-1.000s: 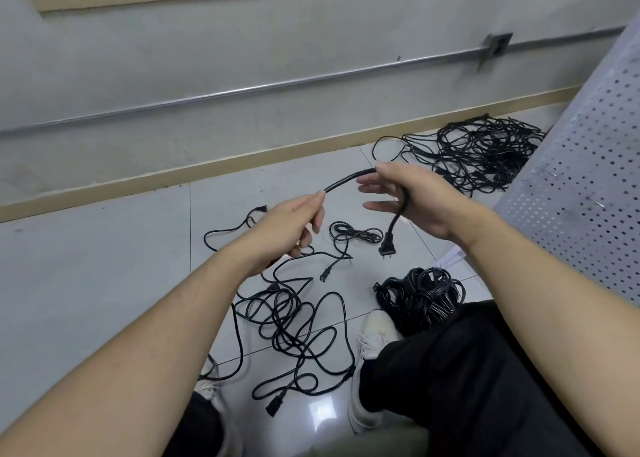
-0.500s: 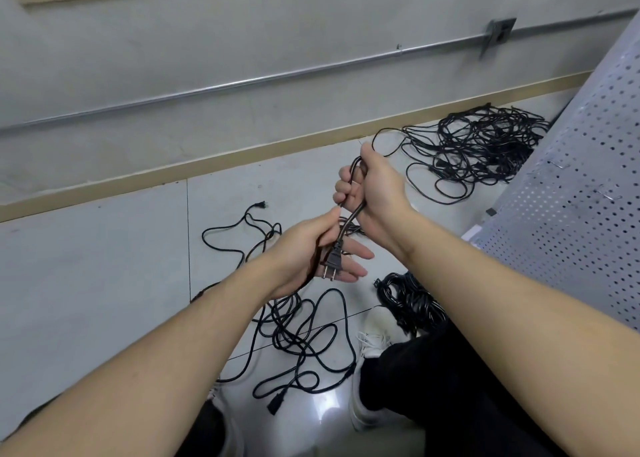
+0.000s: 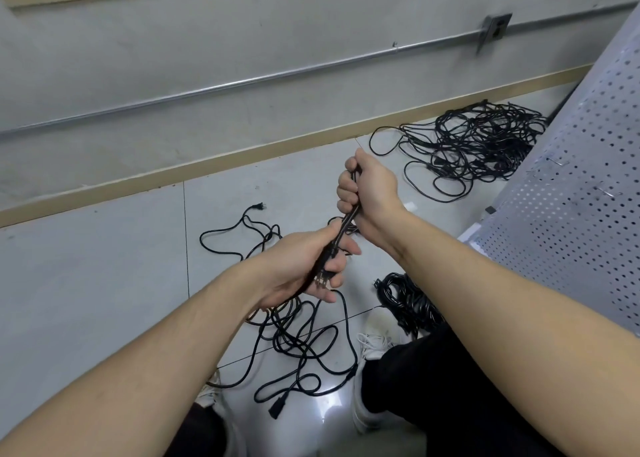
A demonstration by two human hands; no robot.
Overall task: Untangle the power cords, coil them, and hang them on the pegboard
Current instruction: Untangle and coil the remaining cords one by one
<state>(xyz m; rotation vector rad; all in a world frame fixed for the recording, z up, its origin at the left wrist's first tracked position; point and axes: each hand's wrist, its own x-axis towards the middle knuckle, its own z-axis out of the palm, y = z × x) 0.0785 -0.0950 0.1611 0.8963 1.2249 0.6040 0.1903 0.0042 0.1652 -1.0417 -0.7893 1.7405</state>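
Black rubber power cord (image 3: pixel 347 222), doubled, stretched between both fists above the grey tiled floor (image 3: pixel 104 283). Right hand (image 3: pixel 369 188), raised, fingers curled round it; left hand (image 3: pixel 304 266), lower, grips the plug end.

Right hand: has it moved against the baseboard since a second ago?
Yes. The right hand has risen toward the baseboard, turning from open-fingered to a fist gripping the power cord.
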